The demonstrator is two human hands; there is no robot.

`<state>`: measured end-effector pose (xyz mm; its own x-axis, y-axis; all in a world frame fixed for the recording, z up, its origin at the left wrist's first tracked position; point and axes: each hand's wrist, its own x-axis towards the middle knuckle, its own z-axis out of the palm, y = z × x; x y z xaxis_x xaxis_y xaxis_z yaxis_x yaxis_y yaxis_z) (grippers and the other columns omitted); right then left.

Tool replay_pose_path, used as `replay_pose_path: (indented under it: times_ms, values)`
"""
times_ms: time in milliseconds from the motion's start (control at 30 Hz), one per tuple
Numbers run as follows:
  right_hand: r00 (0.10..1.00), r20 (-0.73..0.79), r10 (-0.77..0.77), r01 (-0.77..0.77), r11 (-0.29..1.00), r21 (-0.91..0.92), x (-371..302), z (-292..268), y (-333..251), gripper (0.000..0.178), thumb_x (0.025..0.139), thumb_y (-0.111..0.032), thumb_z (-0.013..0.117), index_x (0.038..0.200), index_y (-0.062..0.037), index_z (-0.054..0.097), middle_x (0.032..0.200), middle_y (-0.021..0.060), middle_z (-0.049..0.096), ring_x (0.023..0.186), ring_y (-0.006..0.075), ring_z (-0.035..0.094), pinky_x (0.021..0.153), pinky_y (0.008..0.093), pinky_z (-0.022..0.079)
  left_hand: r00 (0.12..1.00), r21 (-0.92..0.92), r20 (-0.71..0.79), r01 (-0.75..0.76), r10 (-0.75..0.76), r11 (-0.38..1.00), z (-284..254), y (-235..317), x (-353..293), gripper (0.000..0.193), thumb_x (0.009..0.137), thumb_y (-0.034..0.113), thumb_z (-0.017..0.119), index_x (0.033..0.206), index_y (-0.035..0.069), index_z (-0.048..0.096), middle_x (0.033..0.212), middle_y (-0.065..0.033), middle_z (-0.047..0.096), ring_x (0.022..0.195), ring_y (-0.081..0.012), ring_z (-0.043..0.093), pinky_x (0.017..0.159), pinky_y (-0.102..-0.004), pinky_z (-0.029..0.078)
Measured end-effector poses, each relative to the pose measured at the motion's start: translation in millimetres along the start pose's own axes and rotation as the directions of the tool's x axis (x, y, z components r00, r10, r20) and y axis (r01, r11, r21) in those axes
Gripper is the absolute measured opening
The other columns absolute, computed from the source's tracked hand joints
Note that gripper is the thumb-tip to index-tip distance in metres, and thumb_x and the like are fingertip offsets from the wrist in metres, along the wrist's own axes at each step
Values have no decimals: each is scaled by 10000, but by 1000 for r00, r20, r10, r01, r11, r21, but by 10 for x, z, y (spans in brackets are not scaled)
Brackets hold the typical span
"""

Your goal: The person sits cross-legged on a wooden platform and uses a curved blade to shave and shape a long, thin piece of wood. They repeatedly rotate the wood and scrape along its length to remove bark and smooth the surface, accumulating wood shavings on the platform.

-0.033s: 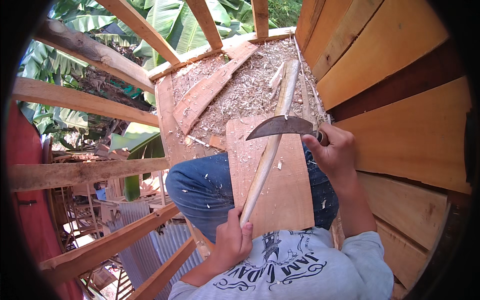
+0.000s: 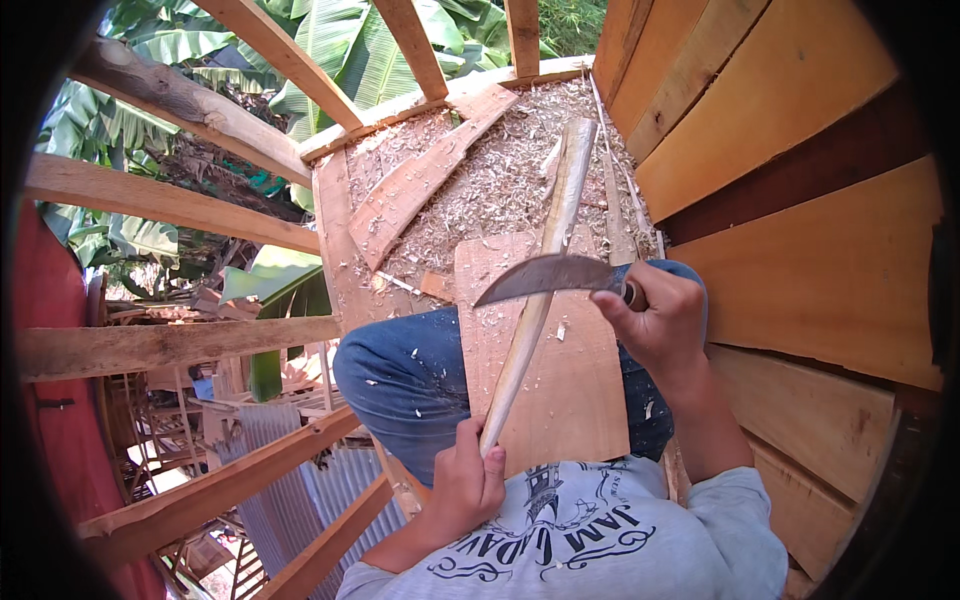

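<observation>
My left hand (image 2: 467, 478) is closed round the near end of a long, pale wooden stick (image 2: 522, 345). The stick slants away from me over a flat board (image 2: 580, 400) on my lap, and its far end reaches above the shavings. In my right hand (image 2: 660, 318) is the handle of a knife (image 2: 550, 277) with a broad, curved dark blade. The blade lies across the stick near its middle, its tip pointing left; whether its edge is touching the wood I cannot tell.
Wood shavings (image 2: 490, 150) cover the floor ahead, where a loose plank (image 2: 425, 180) lies. A wooden railing (image 2: 180, 343) runs along the left, with banana leaves (image 2: 340, 60) beyond. Plank walling (image 2: 800, 260) stands close on my right.
My right hand has drawn the knife toward me along the stick and slightly left. My left hand keeps its grip in the same place.
</observation>
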<state>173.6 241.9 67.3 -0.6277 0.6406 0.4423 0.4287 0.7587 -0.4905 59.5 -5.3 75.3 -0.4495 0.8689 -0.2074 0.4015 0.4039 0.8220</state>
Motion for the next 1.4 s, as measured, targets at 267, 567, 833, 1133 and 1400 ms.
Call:
replay_pose_path:
  times_ms: [267, 567, 833, 1133, 1400]
  values:
    - [996, -24, 90, -88, 995, 49, -35, 28, 59, 600, 729, -544, 711, 506, -66, 425, 436, 65, 412, 372, 215, 457, 388, 313, 354, 1000, 13, 14, 17, -17, 1000, 18, 8, -32, 300, 939, 185, 458, 1106, -64, 458, 650, -226, 562, 564, -402, 600, 524, -432, 462]
    - [969, -32, 245, -234, 952, 200, -108, 181, -33, 586, 742, -524, 712, 522, -60, 432, 448, 73, 433, 371, 220, 450, 388, 315, 344, 1000, 47, -13, -6, 6, 999, 27, -45, -12, 303, 942, 192, 435, 1112, -57, 471, 648, -205, 563, 586, -387, 603, 541, -429, 455]
    - [971, -82, 225, -228, 973, -31, -106, 105, 158, 576, 723, -518, 726, 525, -64, 433, 462, 68, 404, 403, 219, 432, 403, 330, 330, 999, -52, 15, 33, -32, 998, -23, -104, 1, 309, 952, 232, 427, 1077, -41, 495, 619, -168, 525, 551, -331, 586, 523, -379, 430]
    - [621, 751, 224, -766, 377, 521, -15, -377, 33, 203, 814, -160, 699, 854, 2, 585, 637, -8, 537, 577, 55, 470, 521, 239, 397, 983, -226, 164, 121, -85, 967, -326, -311, 153, 471, 940, 491, 370, 874, 30, 442, 612, -26, 454, 515, -84, 392, 456, -240, 307]
    - [879, 435, 196, -438, 696, 569, -178, -218, -2, 209, 779, -92, 706, 933, 8, 605, 670, -1, 587, 542, 57, 477, 496, 213, 381, 969, -253, 235, 131, -70, 959, -320, -318, 106, 382, 959, 351, 399, 985, -25, 460, 658, -78, 486, 615, -143, 476, 567, -300, 391]
